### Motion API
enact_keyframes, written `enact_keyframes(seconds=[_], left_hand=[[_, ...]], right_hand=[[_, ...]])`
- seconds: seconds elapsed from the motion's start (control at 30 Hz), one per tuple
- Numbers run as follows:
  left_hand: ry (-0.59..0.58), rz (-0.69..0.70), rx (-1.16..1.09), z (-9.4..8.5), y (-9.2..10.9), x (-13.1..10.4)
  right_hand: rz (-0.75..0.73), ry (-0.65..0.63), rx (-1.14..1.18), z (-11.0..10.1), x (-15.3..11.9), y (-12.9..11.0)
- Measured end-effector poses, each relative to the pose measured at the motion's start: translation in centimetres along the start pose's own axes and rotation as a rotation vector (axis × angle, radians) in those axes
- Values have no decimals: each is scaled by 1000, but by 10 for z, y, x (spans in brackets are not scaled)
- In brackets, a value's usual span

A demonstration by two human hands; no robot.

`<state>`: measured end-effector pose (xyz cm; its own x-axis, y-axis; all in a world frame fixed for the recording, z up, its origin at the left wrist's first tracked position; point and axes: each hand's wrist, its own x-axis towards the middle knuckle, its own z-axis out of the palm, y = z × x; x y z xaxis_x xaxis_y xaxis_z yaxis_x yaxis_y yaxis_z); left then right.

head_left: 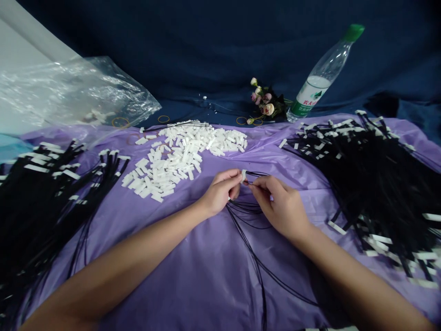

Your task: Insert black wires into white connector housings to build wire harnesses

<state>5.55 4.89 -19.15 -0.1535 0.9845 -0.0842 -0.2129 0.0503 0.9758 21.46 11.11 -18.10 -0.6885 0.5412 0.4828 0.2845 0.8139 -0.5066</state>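
Between the fingertips of my left hand is a small white plastic connector. My right hand pinches a thin black wire close to the connector's right side. Another black wire runs from the connector just above it. Below my hands, several more black wires hang from under my left hand and spread down over the purple cloth. My left palm's inner side is hidden. To the left of my left hand lies a heap of loose white connectors.
Bundles of black wires with white ends lie at left and right. Toward the back are a clear plastic bag, artificial flowers, a tilted water bottle and several rubber bands. A dark blue cloth hangs behind.
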Motion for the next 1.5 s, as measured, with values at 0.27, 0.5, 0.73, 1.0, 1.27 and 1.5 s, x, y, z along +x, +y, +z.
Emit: enact_keyframes(seconds=[0.27,0.5,0.73,1.0,1.27,1.5], left_hand=[[13,-9,-40,0,-1,1],[22,-6,-61,2,-2,0],[36,-12,-60,1,-2,0],[103,-35,-245,0,2,3],[193,-143,-450,-8,4,8],[218,-246,-552,-12,8,9]], right_hand=[[-22,46,-141,1,2,-4],[-52,83,-246,3,2,-6],[-68,106,-228,5,2,-4],[-269,204,-221,-16,-1,-6],[-774,-8,-162,-32,-4,-22],[-704,-23,-229,-18,-4,-18]])
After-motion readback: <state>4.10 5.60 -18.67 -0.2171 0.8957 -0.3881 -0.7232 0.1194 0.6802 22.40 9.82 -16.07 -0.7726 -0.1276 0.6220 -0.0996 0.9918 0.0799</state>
